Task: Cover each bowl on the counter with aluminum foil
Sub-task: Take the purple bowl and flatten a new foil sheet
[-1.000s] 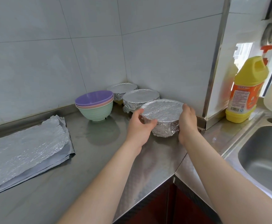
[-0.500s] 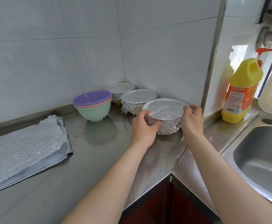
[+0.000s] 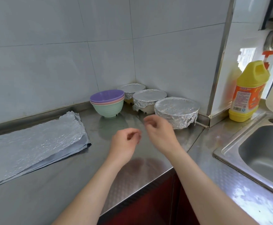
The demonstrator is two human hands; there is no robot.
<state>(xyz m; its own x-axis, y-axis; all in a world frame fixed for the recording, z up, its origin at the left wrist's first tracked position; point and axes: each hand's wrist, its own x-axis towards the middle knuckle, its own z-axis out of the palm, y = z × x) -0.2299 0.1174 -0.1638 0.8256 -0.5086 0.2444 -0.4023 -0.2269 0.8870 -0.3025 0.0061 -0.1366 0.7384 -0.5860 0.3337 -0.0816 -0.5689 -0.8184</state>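
Both hands are off the nearest foil-covered bowl (image 3: 176,111) now; half a second ago they gripped its two sides. Left hand (image 3: 124,143) hangs over the bare steel counter (image 3: 59,184), fingers loosely curled, holding nothing. Right hand (image 3: 160,132) is just near-left of that bowl, slightly blurred, fingers bent and loosely apart, also empty. Not touching the bowl, as far as can be seen.

Nearest foil-covered bowl sits on the counter close to the right wall, foil flat on top and crumpled down the sides. It looks set further back toward the corner than a second ago. Middle foil-covered bowl (image 3: 148,99) is just behind it to the left, foil partly hanging, pale bowl wall showing beneath. Far foil-covered bowl (image 3: 131,88) sits in the corner against the tiles. The three make a diagonal row, close together; whether they touch I cannot tell.

Stack of uncovered bowls (image 3: 107,103) stands left of the row: purple on top, pink, green at the bottom. Same spot as before.

Foil sheets (image 3: 33,143) lie flat at far left on the counter, unchanged. Yellow detergent bottle (image 3: 248,93) stands right, beside the sink (image 3: 262,151).
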